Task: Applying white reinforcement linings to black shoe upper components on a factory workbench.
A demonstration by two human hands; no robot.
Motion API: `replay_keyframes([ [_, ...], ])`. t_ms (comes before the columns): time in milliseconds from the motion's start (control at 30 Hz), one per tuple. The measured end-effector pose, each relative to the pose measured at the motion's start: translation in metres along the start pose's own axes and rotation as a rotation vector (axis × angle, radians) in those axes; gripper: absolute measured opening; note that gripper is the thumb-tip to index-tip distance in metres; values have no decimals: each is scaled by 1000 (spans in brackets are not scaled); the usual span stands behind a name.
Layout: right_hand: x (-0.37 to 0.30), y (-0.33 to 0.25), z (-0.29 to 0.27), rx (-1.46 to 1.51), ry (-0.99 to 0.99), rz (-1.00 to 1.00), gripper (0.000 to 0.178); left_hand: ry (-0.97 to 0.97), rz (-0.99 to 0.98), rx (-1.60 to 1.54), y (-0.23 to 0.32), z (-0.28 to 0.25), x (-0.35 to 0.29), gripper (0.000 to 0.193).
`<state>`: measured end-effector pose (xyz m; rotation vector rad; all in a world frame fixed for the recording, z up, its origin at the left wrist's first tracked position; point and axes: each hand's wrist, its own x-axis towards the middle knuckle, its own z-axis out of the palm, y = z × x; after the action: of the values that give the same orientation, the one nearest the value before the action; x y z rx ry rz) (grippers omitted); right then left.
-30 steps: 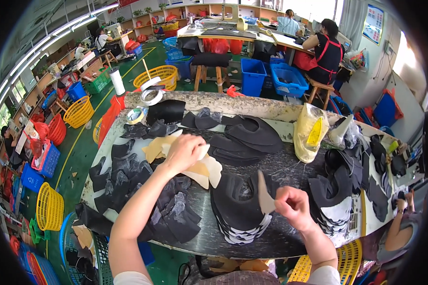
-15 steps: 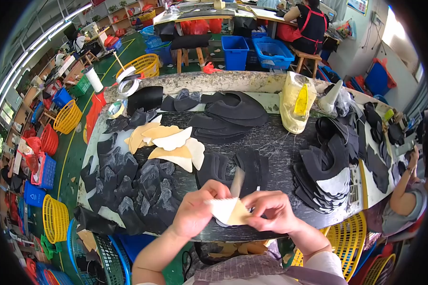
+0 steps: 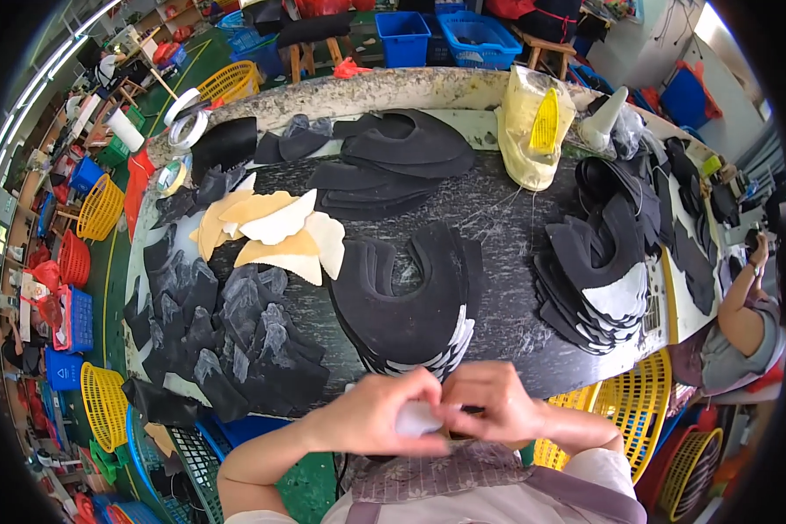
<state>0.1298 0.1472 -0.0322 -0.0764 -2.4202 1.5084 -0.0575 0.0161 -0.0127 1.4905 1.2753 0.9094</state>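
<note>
Near the table's front edge, my left hand (image 3: 377, 412) is closed round a small pale piece (image 3: 417, 419), whitish and partly hidden by blurred fingers. My right hand (image 3: 491, 403) is closed beside it, its curled fingers meeting the left ones at the piece's edge. Just beyond both hands lies a stack of black U-shaped pieces (image 3: 402, 319), its near ends showing white edges. To the left is a loose pile of scalloped cream and tan pieces (image 3: 275, 229).
Black pieces with whitish patches (image 3: 223, 323) cover the table's left side. More black curved pieces (image 3: 410, 144) lie at the back, and another stack (image 3: 594, 262) at right. A yellowish plastic container (image 3: 533, 131) stands at the back. Yellow baskets (image 3: 620, 410) flank the table.
Both hands have come closer to my body with the pale piece, now more enclosed by the fingers. The stack of black U-shaped pieces shows more fully. The view has tipped downward.
</note>
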Motion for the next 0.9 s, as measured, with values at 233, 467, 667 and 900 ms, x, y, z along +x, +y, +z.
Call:
replay_keyframes([
  [233,47,45,-51,-478,191,-11,18,416,-186,-80,-32,-35,16,24],
  [467,52,57,-45,-483,94,31,21,360,-231,68,-44,-27,16,23],
  [667,63,53,-56,-973,-6,-126,37,333,-178,514,-42,-24,15,24],
  [900,171,145,-153,-1028,364,-290,25,420,-198,1138,-27,-48,23,44],
])
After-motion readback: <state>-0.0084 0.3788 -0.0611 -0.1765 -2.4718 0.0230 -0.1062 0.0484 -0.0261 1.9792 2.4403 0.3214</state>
